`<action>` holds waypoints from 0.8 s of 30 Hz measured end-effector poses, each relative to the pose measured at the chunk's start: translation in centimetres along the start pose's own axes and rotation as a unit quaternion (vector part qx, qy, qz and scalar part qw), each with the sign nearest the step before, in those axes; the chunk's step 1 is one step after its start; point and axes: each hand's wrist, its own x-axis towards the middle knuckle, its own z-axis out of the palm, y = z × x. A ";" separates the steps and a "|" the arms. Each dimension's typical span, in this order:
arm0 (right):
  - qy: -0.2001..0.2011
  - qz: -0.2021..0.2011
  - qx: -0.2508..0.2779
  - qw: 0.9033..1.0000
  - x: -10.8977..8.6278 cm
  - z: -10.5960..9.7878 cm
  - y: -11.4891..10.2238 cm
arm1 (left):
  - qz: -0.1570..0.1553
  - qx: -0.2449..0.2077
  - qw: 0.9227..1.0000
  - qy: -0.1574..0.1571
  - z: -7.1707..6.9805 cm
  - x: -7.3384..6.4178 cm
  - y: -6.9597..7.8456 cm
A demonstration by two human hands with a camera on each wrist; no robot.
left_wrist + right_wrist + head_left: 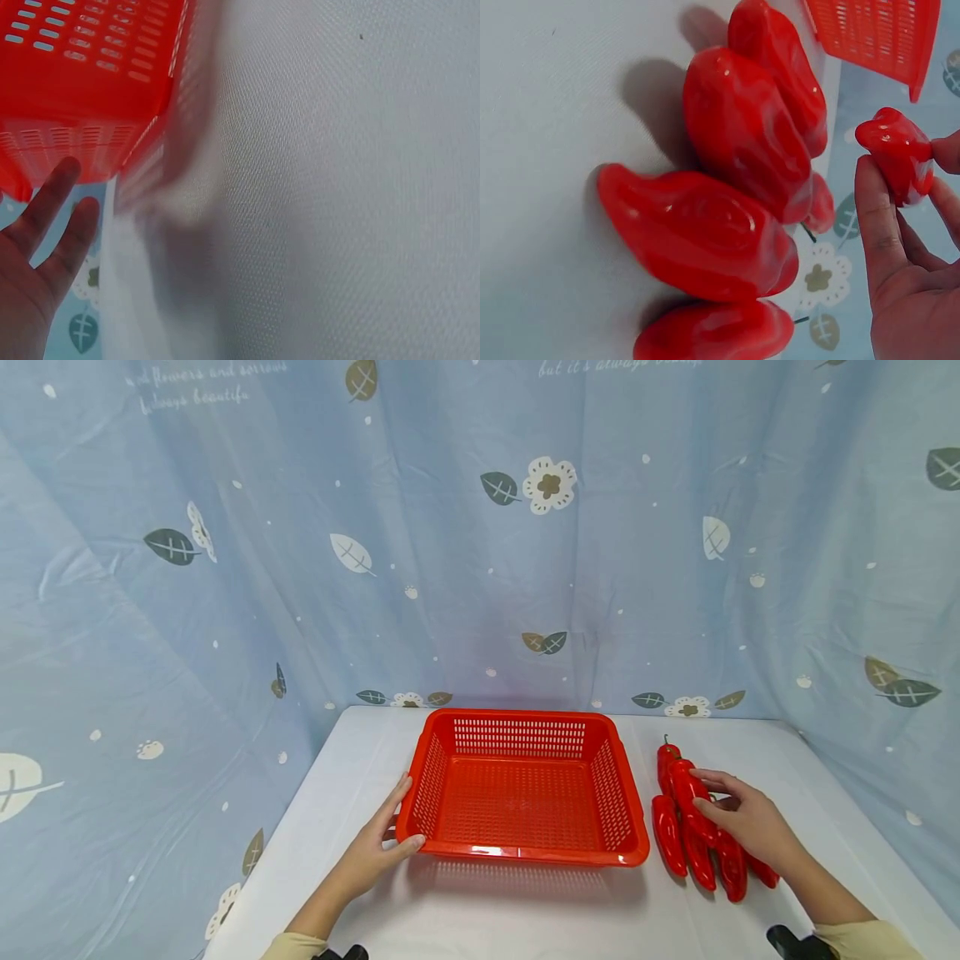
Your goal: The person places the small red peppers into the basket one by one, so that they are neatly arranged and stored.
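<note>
A red plastic basket [517,802] with slotted walls sits on the white table, its inside bare. My left hand [375,843] touches its near left corner, the thumb on the front rim and the other fingers along the left side. In the left wrist view, two straight fingers [75,232] reach toward the basket wall. To the right of the basket, my right hand [750,822] pinches a long red pepper [900,161] between thumb and fingers, above the pile. Several more glossy red peppers [697,232] lie side by side beneath that hand.
The white tabletop [465,927] runs in front of the basket and along both sides. A blue curtain [450,568] printed with leaves and flowers hangs behind the table and at its sides.
</note>
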 end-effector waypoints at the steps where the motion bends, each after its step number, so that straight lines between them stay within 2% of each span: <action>1: 0.000 -0.001 0.000 1.000 0.0 0.0 -0.1 | 0.003 -0.002 1.000 0.000 0.0 0.0 0.1; 9: -0.005 -0.003 0.006 1.000 0.2 0.2 -1.4 | 0.007 -0.005 1.000 0.000 0.0 0.0 0.0; 17: -0.005 -0.026 0.012 1.000 0.6 0.6 -2.5 | -0.011 0.000 1.000 -0.001 0.1 0.0 -0.2; 24: -0.008 -0.031 0.024 0.999 1.0 0.7 -3.7 | -0.003 -0.001 1.000 0.001 0.1 0.0 0.0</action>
